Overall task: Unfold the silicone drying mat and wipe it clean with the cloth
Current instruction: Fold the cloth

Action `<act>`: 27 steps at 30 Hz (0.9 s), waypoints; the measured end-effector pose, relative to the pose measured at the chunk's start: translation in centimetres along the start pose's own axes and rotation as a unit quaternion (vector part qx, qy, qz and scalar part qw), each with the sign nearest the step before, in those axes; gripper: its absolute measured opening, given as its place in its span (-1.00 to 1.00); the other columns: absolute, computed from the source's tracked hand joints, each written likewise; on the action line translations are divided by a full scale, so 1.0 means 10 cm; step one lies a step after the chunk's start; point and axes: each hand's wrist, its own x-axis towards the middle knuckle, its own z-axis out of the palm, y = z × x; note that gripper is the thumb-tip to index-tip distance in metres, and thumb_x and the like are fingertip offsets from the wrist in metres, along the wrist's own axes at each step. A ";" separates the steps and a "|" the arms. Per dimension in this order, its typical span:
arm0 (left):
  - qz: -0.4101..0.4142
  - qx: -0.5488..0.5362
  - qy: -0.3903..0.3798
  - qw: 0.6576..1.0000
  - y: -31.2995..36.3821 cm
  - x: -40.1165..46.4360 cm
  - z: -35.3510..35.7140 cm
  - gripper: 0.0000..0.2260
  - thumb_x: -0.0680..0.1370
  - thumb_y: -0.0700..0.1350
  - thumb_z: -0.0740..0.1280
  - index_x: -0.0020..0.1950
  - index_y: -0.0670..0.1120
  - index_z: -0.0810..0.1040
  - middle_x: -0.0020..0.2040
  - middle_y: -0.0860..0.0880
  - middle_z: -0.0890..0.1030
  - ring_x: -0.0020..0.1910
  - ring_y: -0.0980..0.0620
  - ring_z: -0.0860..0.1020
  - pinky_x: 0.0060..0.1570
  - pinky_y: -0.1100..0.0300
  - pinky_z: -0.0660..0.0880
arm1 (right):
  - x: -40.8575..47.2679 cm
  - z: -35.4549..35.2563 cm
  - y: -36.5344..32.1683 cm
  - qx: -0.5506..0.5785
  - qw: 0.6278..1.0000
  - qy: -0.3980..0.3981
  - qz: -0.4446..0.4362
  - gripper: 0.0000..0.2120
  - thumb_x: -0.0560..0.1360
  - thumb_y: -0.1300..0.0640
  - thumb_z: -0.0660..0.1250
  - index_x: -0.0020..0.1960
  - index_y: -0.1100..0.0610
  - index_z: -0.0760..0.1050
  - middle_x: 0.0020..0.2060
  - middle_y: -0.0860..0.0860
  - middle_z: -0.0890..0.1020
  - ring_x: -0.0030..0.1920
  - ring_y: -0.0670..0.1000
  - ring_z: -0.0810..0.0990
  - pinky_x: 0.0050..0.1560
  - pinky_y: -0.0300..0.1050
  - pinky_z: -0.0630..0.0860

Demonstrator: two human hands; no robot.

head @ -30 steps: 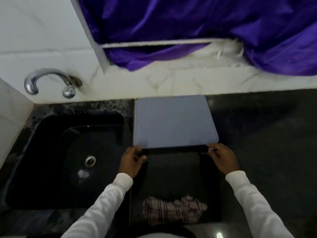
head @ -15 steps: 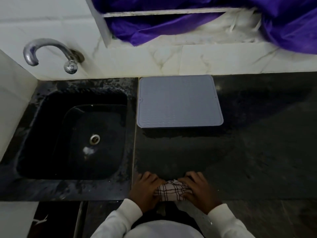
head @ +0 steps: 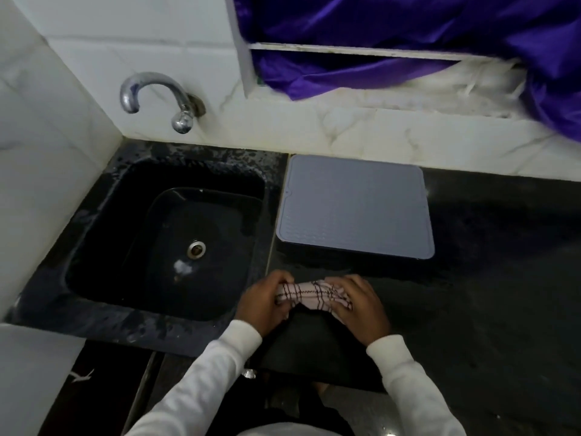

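- Our left hand (head: 261,302) and right hand (head: 361,305) both grip the bunched checked cloth (head: 311,294), fingers clamped round it
- Grey mat (head: 355,207) lies flat on the counter (head: 490,278) at 12 o'clock from the cloth, apart from it

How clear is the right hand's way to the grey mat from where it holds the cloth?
Probably clear. The right hand and left hand both grip the checked cloth just short of the grey mat; only bare dark counter lies between.

A home kitchen: a black sink (head: 163,240) with a chrome tap (head: 157,96), a dark stone desk (head: 503,278), white marble wall tiles (head: 141,26).
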 end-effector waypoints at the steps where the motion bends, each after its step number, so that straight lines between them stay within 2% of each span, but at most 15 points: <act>1: -0.008 -0.012 0.021 1.000 0.00 0.06 -0.07 -0.66 0.35 0.06 0.40 0.09 0.14 0.43 -0.05 0.16 0.62 -0.13 0.09 0.62 -0.14 0.14 0.56 | 0.11 0.00 -0.06 0.021 1.000 0.000 -0.011 -0.52 0.42 0.17 0.46 0.29 -0.10 0.46 0.12 -0.14 0.50 0.15 -0.09 0.47 0.18 -0.10 0.46; 4: -0.037 -0.064 0.085 0.994 -0.04 0.18 -0.32 -0.67 0.31 -0.04 0.42 0.04 0.09 0.45 -0.05 0.16 0.59 -0.09 0.17 0.59 -0.07 0.14 0.54 | 0.42 0.03 -0.27 0.071 0.997 -0.002 -0.013 -0.49 0.41 0.16 0.48 0.29 -0.09 0.42 0.17 -0.16 0.52 0.20 -0.11 0.49 0.22 -0.07 0.47; 8: -0.070 -0.126 0.169 0.975 -0.26 0.28 -0.70 -0.64 0.29 -0.22 0.48 -0.02 0.05 0.46 -0.02 0.07 0.59 -0.07 0.07 0.60 -0.07 0.07 0.57 | 0.91 0.19 -0.68 0.099 0.995 0.004 -0.010 -0.44 0.36 0.17 0.53 0.24 -0.14 0.38 0.12 -0.17 0.53 0.15 -0.07 0.53 0.16 -0.04 0.52; 12: -0.089 -0.169 0.236 0.953 -0.54 0.32 -1.23 -0.64 0.34 -0.38 0.49 0.00 -0.07 0.48 -0.06 -0.01 0.59 -0.15 0.11 0.61 -0.21 0.30 0.54 | 1.42 0.48 -1.23 0.106 0.993 -0.029 -0.032 -0.44 0.36 0.14 0.53 0.20 -0.20 0.34 0.12 -0.17 0.55 0.08 -0.17 0.56 0.08 -0.15 0.54; 15: -0.096 -0.173 0.278 0.940 -0.85 0.28 -1.72 -0.65 0.35 -0.38 0.47 0.02 -0.08 0.49 -0.03 -0.03 0.58 -0.16 0.08 0.62 -0.24 0.32 0.53 | 1.79 0.84 -1.70 0.114 0.990 -0.056 -0.061 -0.46 0.38 0.15 0.52 0.22 -0.15 0.34 0.14 -0.18 0.54 0.10 -0.25 0.55 0.06 -0.25 0.53; 18: -0.113 -0.142 0.328 0.927 -1.32 0.16 -2.25 -0.63 0.34 -0.32 0.49 0.01 0.01 0.50 -0.01 0.01 0.58 -0.07 0.04 0.61 -0.12 0.24 0.54 | 2.17 1.29 -2.24 0.125 0.984 -0.079 -0.097 -0.48 0.37 0.19 0.52 0.18 -0.14 0.37 0.10 -0.23 0.54 0.09 -0.32 0.53 0.05 -0.39 0.46; 20: -0.119 -0.124 0.355 0.919 -1.63 0.08 -2.56 -0.64 0.33 -0.29 0.51 -0.01 0.03 0.50 -0.03 0.01 0.58 -0.09 0.03 0.60 -0.12 0.22 0.54 | 2.40 1.58 -2.59 0.121 0.979 -0.102 -0.124 -0.49 0.36 0.21 0.52 0.15 -0.14 0.38 0.06 -0.26 0.54 0.07 -0.34 0.53 0.02 -0.48 0.42; 24: -0.143 -0.099 0.397 0.901 -2.14 -0.08 -3.10 -0.70 0.34 -0.31 0.52 -0.05 -0.08 0.53 -0.08 -0.04 0.56 -0.22 0.12 0.56 -0.29 0.42 0.45 | 2.86 2.22 -3.20 0.083 0.966 -0.156 -0.191 -0.56 0.37 0.18 0.50 0.13 -0.13 0.41 0.05 -0.24 0.56 0.08 -0.25 0.53 0.06 -0.31 0.47; 27: -0.168 -0.052 0.422 0.890 -2.53 -0.19 -3.38 -0.68 0.36 -0.25 0.52 0.04 -0.04 0.54 0.00 0.05 0.56 -0.11 0.20 0.53 -0.12 0.45 0.43 | 3.18 2.71 -3.59 0.051 0.952 -0.194 -0.233 -0.59 0.39 0.20 0.47 0.10 -0.13 0.42 0.03 -0.25 0.56 0.06 -0.23 0.54 0.05 -0.24 0.49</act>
